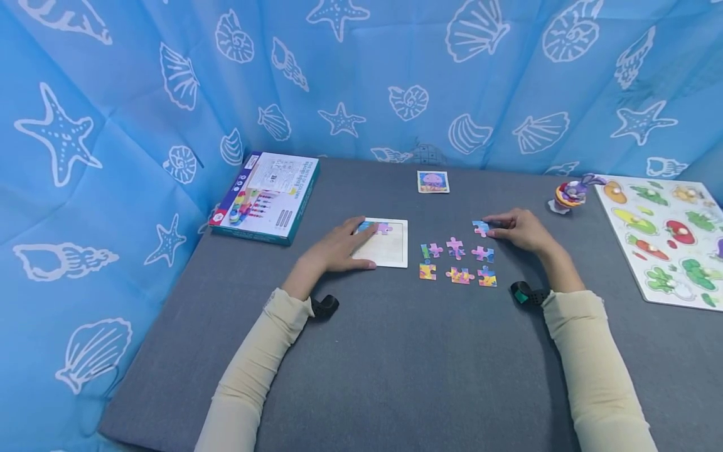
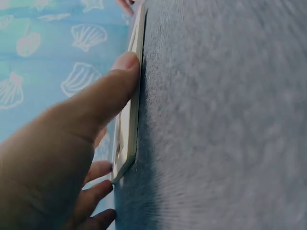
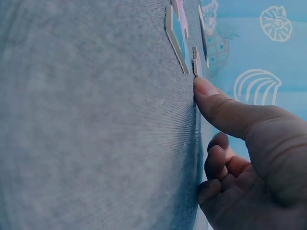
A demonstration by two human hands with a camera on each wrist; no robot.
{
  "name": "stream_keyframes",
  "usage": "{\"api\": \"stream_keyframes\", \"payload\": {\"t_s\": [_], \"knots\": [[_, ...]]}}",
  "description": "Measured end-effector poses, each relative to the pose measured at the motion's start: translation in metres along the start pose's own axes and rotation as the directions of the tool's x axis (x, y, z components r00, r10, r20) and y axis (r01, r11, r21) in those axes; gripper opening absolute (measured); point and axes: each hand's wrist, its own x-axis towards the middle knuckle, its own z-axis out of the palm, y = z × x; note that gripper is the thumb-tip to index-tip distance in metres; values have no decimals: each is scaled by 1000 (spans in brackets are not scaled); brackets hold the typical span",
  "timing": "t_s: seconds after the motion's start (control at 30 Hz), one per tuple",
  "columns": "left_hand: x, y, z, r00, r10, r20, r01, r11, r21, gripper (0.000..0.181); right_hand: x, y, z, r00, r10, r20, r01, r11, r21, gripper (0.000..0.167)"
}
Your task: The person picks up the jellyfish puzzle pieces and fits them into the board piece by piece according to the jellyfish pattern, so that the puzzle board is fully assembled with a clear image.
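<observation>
My left hand rests on a pale, square puzzle tray, fingers fairly straight. Its thumb presses the near edge in the left wrist view. Blue and pink jigsaw pieces sit along the tray's far side, partly hidden by the fingers. With thumb and forefinger, my right hand pinches a blue jigsaw piece at table level. In the right wrist view, the thumb touches the edge of a piece. Several loose pieces, among them a pink one and a yellow one, lie between the hands.
A small picture card lies at the back. A flat boxed set stands at back left. On the right are a small rabbit-topped toy and a vegetable peg board. A blue curtain borders the grey table.
</observation>
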Motion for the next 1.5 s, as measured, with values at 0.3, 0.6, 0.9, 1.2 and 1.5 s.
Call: {"api": "stream_keyframes", "payload": {"t_s": [0.3,0.6,0.9,1.2,1.5], "knots": [[2,-5,8,999,3,-49,-5,999,-34,85,1,-1,0,1000,3,-7,-3,1000,-1,38],[2,-6,8,999,-10,-41,8,999,-48,90,10,-13,9,997,-15,-74,17,999,38,38],[2,-7,9,999,-1,-44,-2,998,-61,89,34,-60,36,983,-74,-169,91,991,96,31],[5,-5,9,999,-28,-33,27,999,-45,90,54,-102,63,985,-143,-92,151,985,82,31],[4,-6,7,999,-27,-24,25,997,-77,89,60,-120,78,985,-171,0,170,979,115,32]]}}
